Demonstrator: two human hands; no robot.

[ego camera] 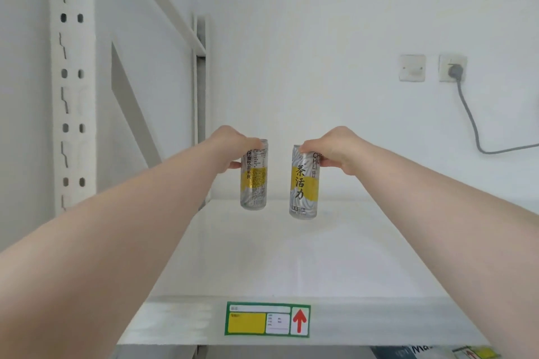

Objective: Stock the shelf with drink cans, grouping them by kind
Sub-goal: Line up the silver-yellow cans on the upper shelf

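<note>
Gripping one silver-yellow can (253,183) by its top in the left hand (230,150), its twin (304,188) in the right hand (335,151), both upright at the rear of the shelf (291,259). Best lowered flat, close together, labels forward.

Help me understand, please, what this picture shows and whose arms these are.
There is no machine here. A person wears one wide-angle camera on the head, so you are looking along their own two bare arms as they reach forward. The left hand grips the left can near its top, and the right hand grips the right can. Both cans are slim, silver and yellow, and upright. Below them lies a white shelf; I cannot tell whether the cans touch it yet. A green-edged label with a red arrow sits on the shelf's front edge. A grey plug is in a wall socket on the right.
</note>
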